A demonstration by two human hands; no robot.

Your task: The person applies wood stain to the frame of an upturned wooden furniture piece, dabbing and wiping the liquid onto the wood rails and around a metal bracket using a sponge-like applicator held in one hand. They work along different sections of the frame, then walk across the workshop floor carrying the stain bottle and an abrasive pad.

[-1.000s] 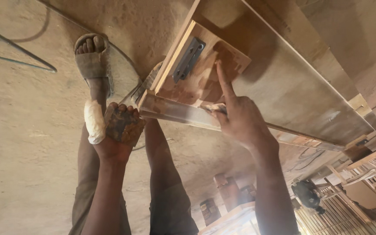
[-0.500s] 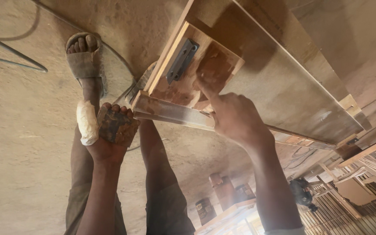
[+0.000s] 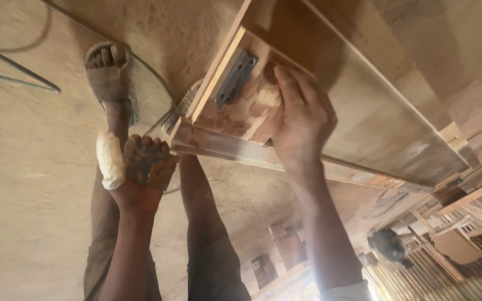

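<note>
— What does the right hand (image 3: pixel 302 120) rest on?

— It lies flat on the inner face of a wooden frame piece (image 3: pixel 364 111), a long box-like panel with raised edge strips. The fingers (image 3: pixel 285 83) lie close together and stretched out, pressing on the patchy, glue-stained wood; they grip nothing.

— And what is just beside them?

— A grey metal bracket (image 3: pixel 235 78), fixed in the corner pocket of the frame, just to the side of the fingertips, not touching them as far as I can see.

— The left hand (image 3: pixel 140 173)?

— It is curled into a loose fist around a dirty brown sanding pad or rag (image 3: pixel 143 159), fingers bent over it. A pale wad of cloth (image 3: pixel 110 160) sits against the side of that hand.

— Where is the frame itself?

— It stands on the dusty floor (image 3: pixel 23 195), slanting across the upper right of the view, its near end close to the person's legs. A sandalled foot (image 3: pixel 110 75) stands beside that end, with thin cables (image 3: pixel 12 67) lying on the floor farther off.

— Anything behind?

— Wooden chair frames (image 3: pixel 453 223) and some small containers (image 3: pixel 277 253), well apart from the hands.
</note>
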